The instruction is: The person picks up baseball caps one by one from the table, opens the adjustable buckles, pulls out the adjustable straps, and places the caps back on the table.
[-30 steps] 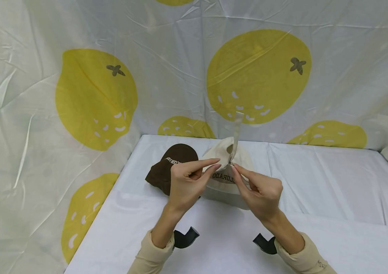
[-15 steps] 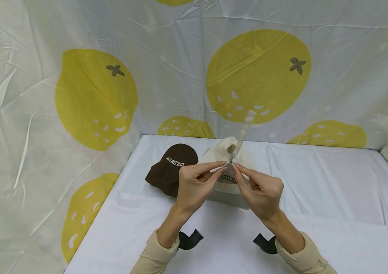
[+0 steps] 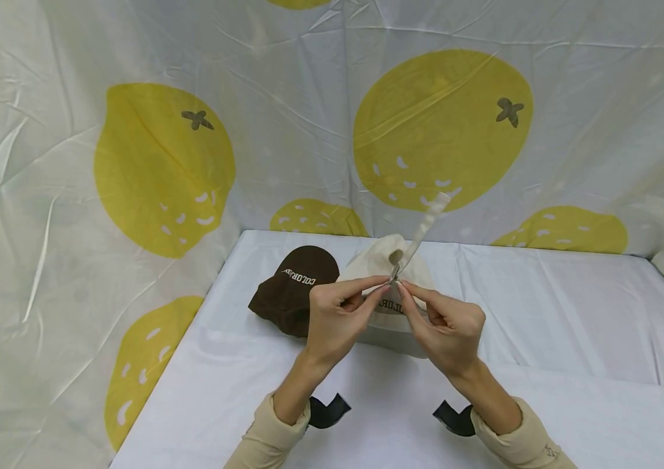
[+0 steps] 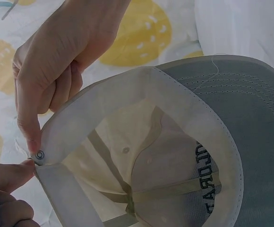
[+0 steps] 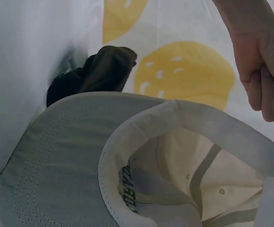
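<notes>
A cream baseball cap point(image 3: 373, 260) hangs with its grey-green brim point(image 3: 393, 339) toward me and COLORADO lettering on its front. At its back opening, a pale strap point(image 3: 425, 225) sticks up to the right from a small metal buckle point(image 3: 395, 272). My left hand point(image 3: 334, 319) pinches the cap's back edge just left of the buckle. On the right side, my right hand point(image 3: 449, 329) pinches the same edge, fingertips nearly meeting the left ones. A small round metal stud point(image 4: 40, 154) shows by the fingertips in the left wrist view. Exactly which layers each hand grips is hidden.
A brown cap point(image 3: 293, 280) with white lettering lies on the white-covered table point(image 3: 543, 312), partly behind my left hand. A lemon-print curtain point(image 3: 308, 130) hangs at the back and left. Black curved pieces point(image 3: 330, 412) stick out at both wrists.
My left hand has moved right to meet the right hand at the buckle. The free end of the strap has swung to the right. My right hand has barely moved.
</notes>
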A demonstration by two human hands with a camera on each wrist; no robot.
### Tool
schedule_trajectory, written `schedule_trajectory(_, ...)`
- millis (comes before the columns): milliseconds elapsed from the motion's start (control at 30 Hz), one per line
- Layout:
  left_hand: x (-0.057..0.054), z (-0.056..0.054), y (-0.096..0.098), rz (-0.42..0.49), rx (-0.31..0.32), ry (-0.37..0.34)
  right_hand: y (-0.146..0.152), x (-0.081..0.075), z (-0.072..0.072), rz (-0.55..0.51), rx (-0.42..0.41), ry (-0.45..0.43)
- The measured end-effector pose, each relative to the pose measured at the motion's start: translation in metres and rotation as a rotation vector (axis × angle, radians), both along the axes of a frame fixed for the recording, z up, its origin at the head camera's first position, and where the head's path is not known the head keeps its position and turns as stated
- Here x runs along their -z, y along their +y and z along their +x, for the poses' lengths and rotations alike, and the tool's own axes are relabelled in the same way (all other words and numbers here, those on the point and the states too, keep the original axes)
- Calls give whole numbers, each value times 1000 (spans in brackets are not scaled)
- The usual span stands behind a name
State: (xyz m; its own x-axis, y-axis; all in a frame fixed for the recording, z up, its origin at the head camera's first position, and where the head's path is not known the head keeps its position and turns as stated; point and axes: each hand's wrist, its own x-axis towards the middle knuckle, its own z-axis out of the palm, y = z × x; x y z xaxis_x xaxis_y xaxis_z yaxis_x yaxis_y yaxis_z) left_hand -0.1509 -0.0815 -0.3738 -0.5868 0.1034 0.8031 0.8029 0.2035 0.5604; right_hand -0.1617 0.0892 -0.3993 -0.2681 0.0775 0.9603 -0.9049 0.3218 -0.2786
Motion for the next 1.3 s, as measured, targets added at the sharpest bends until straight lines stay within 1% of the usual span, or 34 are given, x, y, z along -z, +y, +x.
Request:
schedule_trajectory(433, 1, 0, 0, -30, -47, 23, 0, 0, 0, 11, -5, -1)
schedule_trajectory(600, 0, 0, 1, -41, -62, 47, 0, 1, -1, 16, 3, 7)
schedule_trajectory(767, 0, 0, 1, -44, -67, 65, 0, 1, -1, 20, 8, 10)
schedule_trajectory(933, 1, 1, 1, -55, -75, 62, 0, 0, 0, 21, 15, 17)
schedule_trajectory(1067, 1, 2, 1, -67, -83, 64, 0, 0, 0, 29, 32, 37)
schedule_trajectory(1300, 1, 2, 1, -72, -75, 81, -1, 0, 0, 36, 72, 68)
